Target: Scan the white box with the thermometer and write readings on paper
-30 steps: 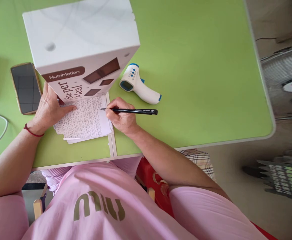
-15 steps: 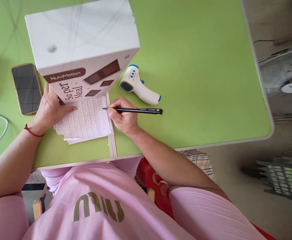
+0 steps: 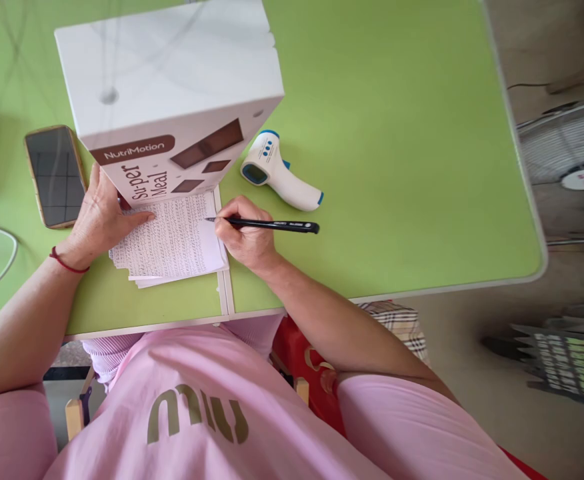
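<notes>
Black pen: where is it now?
In the head view, the black pen is in the right hand, nearer the person than the thermometer gun, its tip at the right side of the handwritten page.

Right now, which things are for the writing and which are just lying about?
For the writing:
pen, in the right hand
paper, touched by the left hand

Probably just lying about:
phone
thermometer
box, hiding part of the paper

The NutriMotion box blocked passage beyond the handwritten sheets; right of the infrared thermometer, the table lay free to its right edge.
</notes>
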Tool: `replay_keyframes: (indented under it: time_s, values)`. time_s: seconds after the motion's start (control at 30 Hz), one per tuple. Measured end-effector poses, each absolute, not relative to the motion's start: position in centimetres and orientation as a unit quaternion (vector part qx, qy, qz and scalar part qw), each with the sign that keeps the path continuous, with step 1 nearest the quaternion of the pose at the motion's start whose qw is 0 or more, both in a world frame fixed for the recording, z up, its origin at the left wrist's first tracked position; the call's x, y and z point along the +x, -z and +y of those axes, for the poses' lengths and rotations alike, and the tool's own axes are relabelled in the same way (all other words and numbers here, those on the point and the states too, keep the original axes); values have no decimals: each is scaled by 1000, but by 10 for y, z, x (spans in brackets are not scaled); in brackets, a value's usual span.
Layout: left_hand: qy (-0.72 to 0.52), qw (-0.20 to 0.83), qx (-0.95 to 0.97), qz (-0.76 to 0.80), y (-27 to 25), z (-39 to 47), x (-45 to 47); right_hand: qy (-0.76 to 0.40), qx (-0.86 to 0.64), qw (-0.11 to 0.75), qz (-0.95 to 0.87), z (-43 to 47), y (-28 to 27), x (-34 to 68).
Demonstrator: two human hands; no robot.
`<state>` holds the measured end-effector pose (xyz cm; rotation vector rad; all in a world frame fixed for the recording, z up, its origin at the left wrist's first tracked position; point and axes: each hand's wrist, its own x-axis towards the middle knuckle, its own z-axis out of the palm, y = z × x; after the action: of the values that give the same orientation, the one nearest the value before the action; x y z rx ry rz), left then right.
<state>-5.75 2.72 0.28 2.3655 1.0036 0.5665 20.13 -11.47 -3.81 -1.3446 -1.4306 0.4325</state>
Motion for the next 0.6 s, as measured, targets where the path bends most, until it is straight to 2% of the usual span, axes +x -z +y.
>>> replay_keyframes:
  time_s: [0.23,0.6]
  values:
    - [-211,244,872,369,-2,27,-57,-147,-561,576,-576,-115,35,202]
    - [-221,248,865,377,1,28,-60,-172,-589,548,-568,-115,37,205]
